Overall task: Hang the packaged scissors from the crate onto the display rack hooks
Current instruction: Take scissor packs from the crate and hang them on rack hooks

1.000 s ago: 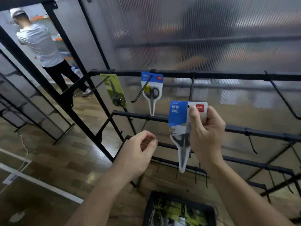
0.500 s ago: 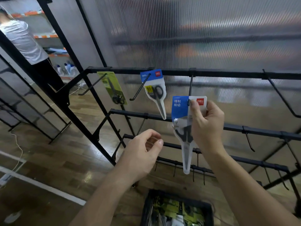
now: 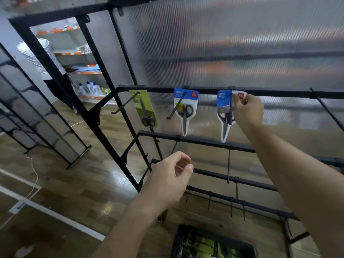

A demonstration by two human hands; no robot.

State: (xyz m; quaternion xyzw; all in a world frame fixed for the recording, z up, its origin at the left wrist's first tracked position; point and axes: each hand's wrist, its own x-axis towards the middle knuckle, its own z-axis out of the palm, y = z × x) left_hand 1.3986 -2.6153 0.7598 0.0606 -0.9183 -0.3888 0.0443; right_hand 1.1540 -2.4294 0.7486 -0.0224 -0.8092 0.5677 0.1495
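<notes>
Crate (image 3: 176, 243): set on the floor under the rack, within reach for the next pick; green packs are seen inside.
Left hand (image 3: 171, 181): held idle at mid-height, fingers loosely curled around nothing, likely kept ready.
Right hand (image 3: 248, 112): the card's red-logo corner is pinched between thumb and fingertips, so the pack can be steered along the hook (image 3: 231, 110).
Held scissors pack (image 3: 224, 101): threaded on that hook, close to the top rail (image 3: 279, 94), blades pointing down.
Hung blue pack (image 3: 185, 112), green pack (image 3: 147, 108): hung on the hooks to the left.
Ribbed panel (image 3: 223, 43): set behind the rack.
</notes>
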